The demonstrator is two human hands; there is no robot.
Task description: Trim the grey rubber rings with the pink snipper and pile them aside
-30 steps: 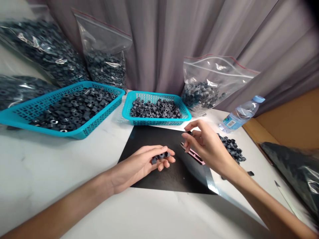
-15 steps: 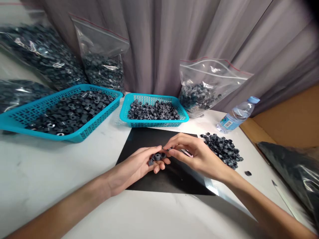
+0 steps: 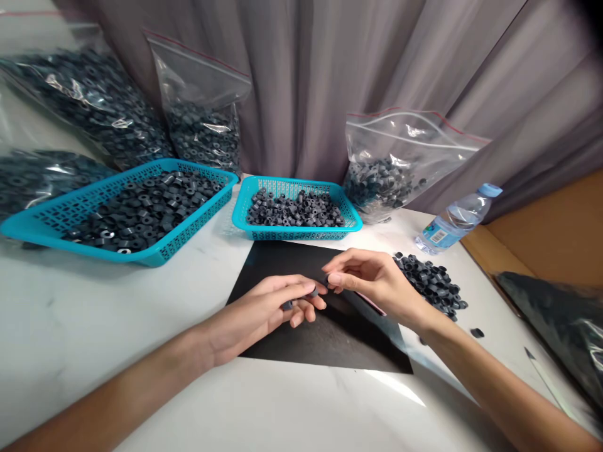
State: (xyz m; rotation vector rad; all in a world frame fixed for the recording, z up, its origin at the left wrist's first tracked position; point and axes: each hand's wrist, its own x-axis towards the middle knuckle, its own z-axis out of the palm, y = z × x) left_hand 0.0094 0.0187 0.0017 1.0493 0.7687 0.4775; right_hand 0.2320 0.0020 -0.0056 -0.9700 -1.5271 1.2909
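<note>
Above a black mat [image 3: 325, 342] my two hands are close together. My left hand [image 3: 273, 301], palm turned inward, is closed around small dark grey ring-shaped pieces [image 3: 287, 305]. Its thumb presses on one ring [image 3: 313, 290] near the fingertips; the fingers hide most of the others. My right hand [image 3: 365, 279] pinches a single dark ring [image 3: 327, 280] between thumb and fingers, just right of the left fingertips. Below the right palm shows a thin pink-edged object [image 3: 372, 304]; whether it is held or lies on the mat I cannot tell.
Two blue baskets [image 3: 162, 254] [image 3: 301, 235] of dark rings stand behind the mat. Zip bags [image 3: 202, 135] [image 3: 377, 182] of rings lean at the curtain. On the right are a loose ring pile [image 3: 433, 285], a water bottle [image 3: 459, 220] and a dark plastic bag [image 3: 551, 326].
My right hand has drawn slightly away from the left with a ring in its pinch. My left thumb has come down over the rings, covering more of them. The view has shifted a little left.
</note>
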